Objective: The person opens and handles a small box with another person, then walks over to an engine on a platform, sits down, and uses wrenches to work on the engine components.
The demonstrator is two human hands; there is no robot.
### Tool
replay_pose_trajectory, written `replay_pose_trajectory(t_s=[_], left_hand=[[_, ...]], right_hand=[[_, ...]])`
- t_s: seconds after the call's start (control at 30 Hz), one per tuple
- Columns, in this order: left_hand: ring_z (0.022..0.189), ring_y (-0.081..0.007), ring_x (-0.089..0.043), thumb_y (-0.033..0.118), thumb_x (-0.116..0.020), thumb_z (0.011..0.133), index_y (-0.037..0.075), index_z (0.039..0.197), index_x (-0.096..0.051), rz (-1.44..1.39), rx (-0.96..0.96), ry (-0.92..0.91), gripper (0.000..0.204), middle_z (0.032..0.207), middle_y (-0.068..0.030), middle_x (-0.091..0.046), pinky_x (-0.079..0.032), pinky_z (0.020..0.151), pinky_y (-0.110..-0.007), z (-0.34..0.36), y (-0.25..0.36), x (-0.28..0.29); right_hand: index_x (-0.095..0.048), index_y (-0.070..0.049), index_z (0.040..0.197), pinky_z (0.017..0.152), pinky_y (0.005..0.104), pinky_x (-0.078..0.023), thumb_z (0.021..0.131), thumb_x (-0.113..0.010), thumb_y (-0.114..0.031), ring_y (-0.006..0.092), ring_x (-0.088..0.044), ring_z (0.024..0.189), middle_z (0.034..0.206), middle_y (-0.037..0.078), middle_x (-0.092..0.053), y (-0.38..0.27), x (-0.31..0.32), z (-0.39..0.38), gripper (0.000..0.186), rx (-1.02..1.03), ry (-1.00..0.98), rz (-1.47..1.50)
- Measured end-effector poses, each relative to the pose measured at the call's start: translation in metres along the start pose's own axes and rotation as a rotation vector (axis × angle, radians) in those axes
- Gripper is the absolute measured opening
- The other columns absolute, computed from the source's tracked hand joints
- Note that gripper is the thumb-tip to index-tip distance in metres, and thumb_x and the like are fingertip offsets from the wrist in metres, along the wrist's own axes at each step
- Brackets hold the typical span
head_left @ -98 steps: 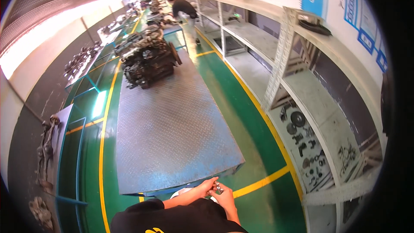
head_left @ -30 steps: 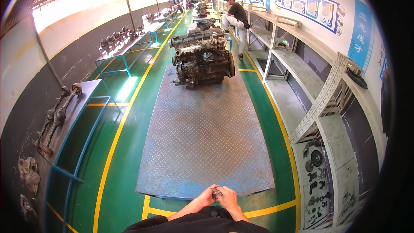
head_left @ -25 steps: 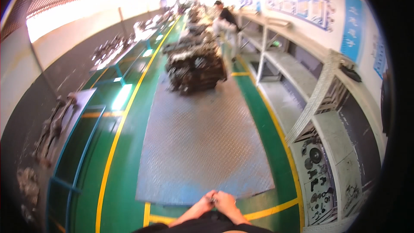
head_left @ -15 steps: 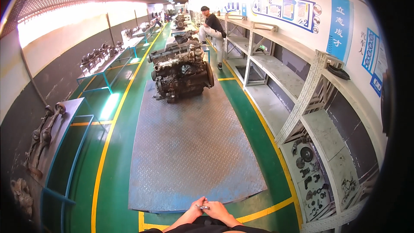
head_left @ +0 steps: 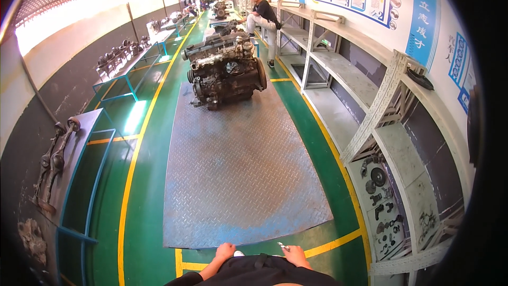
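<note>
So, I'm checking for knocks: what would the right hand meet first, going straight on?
Likely the metal table, at its near edge; depth is unclear, so the right hand may clear it.

A dark, blocky metal engine [head_left: 230, 82] sits on the far end of a grey-blue, rectangular steel bench [head_left: 243, 180]. Before its near edge, a slim, silvery metal piece [head_left: 282, 245] is in the bare right hand [head_left: 296, 256]. Brown, rod-shaped metal axles [head_left: 56, 162] lie beyond the bench's left edge, white, angular metal shelving [head_left: 374, 108] beyond its right.
</note>
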State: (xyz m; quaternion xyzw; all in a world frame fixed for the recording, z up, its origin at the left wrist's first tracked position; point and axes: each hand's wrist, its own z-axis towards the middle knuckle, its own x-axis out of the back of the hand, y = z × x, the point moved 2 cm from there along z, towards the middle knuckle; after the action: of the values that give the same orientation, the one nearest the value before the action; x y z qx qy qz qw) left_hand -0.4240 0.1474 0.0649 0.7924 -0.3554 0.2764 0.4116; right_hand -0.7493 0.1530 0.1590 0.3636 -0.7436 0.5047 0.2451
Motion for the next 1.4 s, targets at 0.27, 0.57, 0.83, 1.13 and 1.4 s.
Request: replay_pose_trajectory(t_s=[0.27,0.57,0.83,1.13,1.4], left_hand=[[0.092,-0.0357,-0.067,0.039,-0.057,0.082,0.004,0.094,-0.069,0.214,0.287,-0.093,0.039,0.096,-0.0186,-0.068,-0.053,0.080,-0.047,-0.122,-0.081,0.002],[0.100,-0.0390,-0.060,0.023,-0.062,0.078,0.005,0.111,-0.055,-0.071,0.443,0.085,0.038,0.104,-0.0207,-0.062,-0.051,0.081,-0.052,-0.216,-0.056,0.018],[0.084,-0.0400,-0.064,0.015,-0.057,0.079,0.004,0.099,-0.061,-0.362,0.787,0.579,0.022,0.089,-0.0191,-0.065,-0.052,0.070,-0.052,-0.256,0.013,-0.060],[0.090,-0.0403,-0.064,0.016,-0.053,0.082,0.005,0.104,-0.060,-0.668,1.149,0.615,0.026,0.092,-0.0201,-0.066,-0.052,0.075,-0.051,-0.289,0.157,-0.154],[0.097,-0.0396,-0.063,0.014,-0.049,0.084,0.011,0.118,-0.054,-0.817,1.301,0.464,0.034,0.098,-0.0182,-0.066,-0.050,0.079,-0.051,-0.308,0.235,-0.187]], right_hand=[[-0.062,-0.008,0.100,0.075,0.0468,-0.048,0.076,-0.068,-0.037,0.0382,-0.064,0.089,0.092,0.021,-0.066,0.049,-0.033,-0.036,0.038,-0.320,0.046,0.113],[-0.062,-0.007,0.100,0.074,0.0468,-0.047,0.076,-0.068,-0.035,0.0387,-0.064,0.088,0.090,0.021,-0.066,-0.035,-0.039,0.086,0.037,0.270,-0.230,-0.113],[-0.061,-0.007,0.100,0.073,0.0468,-0.047,0.076,-0.068,-0.033,0.0391,-0.064,0.087,0.089,0.022,-0.065,-0.078,-0.075,0.135,0.036,0.755,-0.619,-0.380],[-0.061,-0.006,0.100,0.071,0.0469,-0.047,0.076,-0.068,-0.031,0.0396,-0.064,0.085,0.087,0.022,-0.065,-0.079,-0.096,0.173,0.035,1.028,-0.787,-0.539],[-0.060,-0.005,0.100,0.070,0.0469,-0.046,0.077,-0.069,-0.030,0.0401,-0.063,0.084,0.085,0.022,-0.065,-0.075,-0.098,0.191,0.034,1.060,-0.815,-0.561]])
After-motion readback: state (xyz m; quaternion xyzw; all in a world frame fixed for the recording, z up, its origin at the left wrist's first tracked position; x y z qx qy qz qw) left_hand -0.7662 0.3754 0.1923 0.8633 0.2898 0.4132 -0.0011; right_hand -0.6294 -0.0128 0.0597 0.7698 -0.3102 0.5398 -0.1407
